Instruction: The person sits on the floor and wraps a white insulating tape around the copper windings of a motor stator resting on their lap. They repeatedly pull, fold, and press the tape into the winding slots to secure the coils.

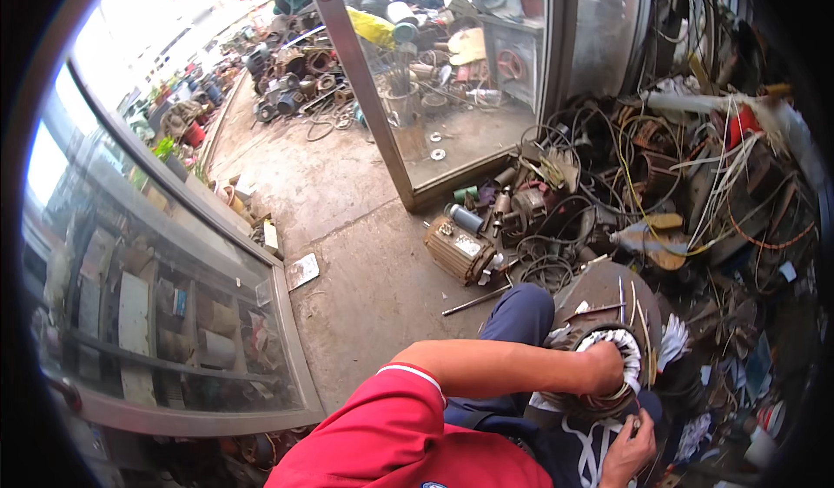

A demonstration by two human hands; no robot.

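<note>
A motor stator [627, 342] lies on its side by my knees, with white insulation and copper-coloured windings around its open end. My left hand [604, 368] reaches into that opening, and its fingers are hidden inside. Just below the stator, my right hand [632, 450] is closed, with thumb and fingertips pinched together near the winding's lower edge. Whatever is between them is too small to make out. White strips [586, 445] hang over my dark trousers below the stator. Behind it, thin sticks [643, 310] rest on a round dark surface [599, 288].
A ribbed brown motor [459, 251] sits on the concrete floor ahead, near a metal rod [476, 300]. Tangled cables and scrap [599, 175] pile up on the right. Glass doors [360, 80] frame the doorway, with more motor parts [291, 89] outside. A white glove [673, 339] lies beside the stator.
</note>
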